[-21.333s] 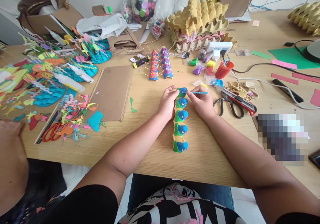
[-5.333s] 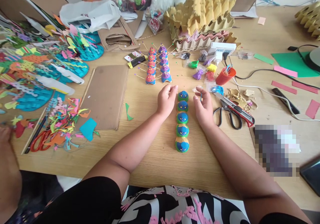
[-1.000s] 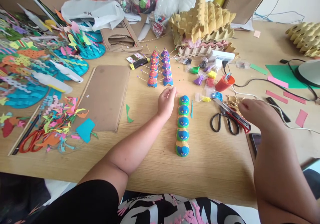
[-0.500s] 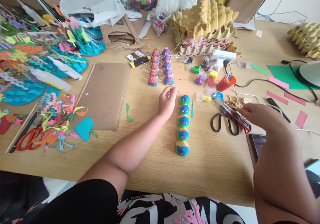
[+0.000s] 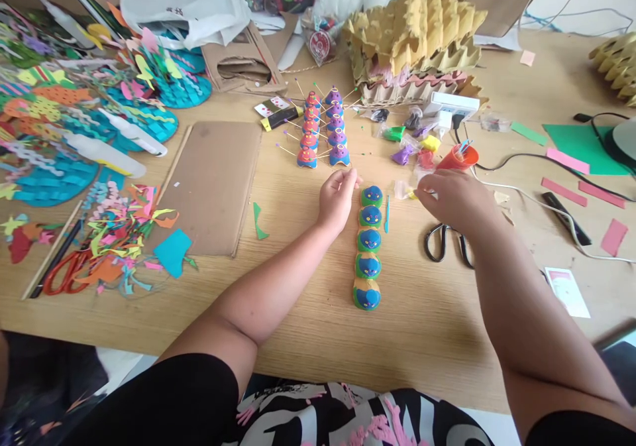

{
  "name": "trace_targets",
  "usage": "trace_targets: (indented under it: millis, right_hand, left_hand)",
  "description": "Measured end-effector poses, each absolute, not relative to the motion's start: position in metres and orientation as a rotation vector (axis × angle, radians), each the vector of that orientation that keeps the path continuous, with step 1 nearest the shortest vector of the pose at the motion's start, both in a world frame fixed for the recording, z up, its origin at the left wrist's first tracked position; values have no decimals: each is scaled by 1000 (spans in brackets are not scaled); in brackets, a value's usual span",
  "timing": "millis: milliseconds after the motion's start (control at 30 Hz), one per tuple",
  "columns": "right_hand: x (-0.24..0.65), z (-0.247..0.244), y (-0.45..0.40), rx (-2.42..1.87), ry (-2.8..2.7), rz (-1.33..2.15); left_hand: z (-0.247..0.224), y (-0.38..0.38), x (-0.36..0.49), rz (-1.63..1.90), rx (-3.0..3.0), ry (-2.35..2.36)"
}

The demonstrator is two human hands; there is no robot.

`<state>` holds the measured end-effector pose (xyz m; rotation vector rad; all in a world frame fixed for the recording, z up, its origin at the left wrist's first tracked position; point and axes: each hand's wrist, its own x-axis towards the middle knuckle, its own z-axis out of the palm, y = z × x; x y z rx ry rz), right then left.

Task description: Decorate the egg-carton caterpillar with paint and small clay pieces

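Strip of blue-green cups [image 5: 370, 240] lies, long axis running near to far.

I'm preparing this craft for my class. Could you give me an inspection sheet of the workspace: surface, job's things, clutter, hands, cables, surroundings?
Surface: wooden table, a few tiny specks on it.
Job's things: row of five blue-and-green cups running away from the person; blue stick lying to its right.
Clutter: paper scraps and cardboard sheet on the left; black-handled scissors on the right, partly hidden.
Left hand: beside the row's far end, fingertips together; contents unclear.
Right hand: near a small clear bag; grip unclear.
Cables: black cable and white cable across the right side.
Surroundings: stacked egg trays at the back; white plastic bag at back left.
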<state>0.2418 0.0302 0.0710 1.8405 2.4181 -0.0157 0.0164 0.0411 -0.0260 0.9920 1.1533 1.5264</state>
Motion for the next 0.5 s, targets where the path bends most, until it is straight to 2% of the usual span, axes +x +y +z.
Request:
trace_targets:
  millis: [267,500]
  right_hand:
    - [216,35,72,1934,2557,85]
    - [202,19,69,1900,2707,43]
  left_hand:
    - [-26,42,17,1558,998,1100]
    - [-28,42,17,1520,1006,1144]
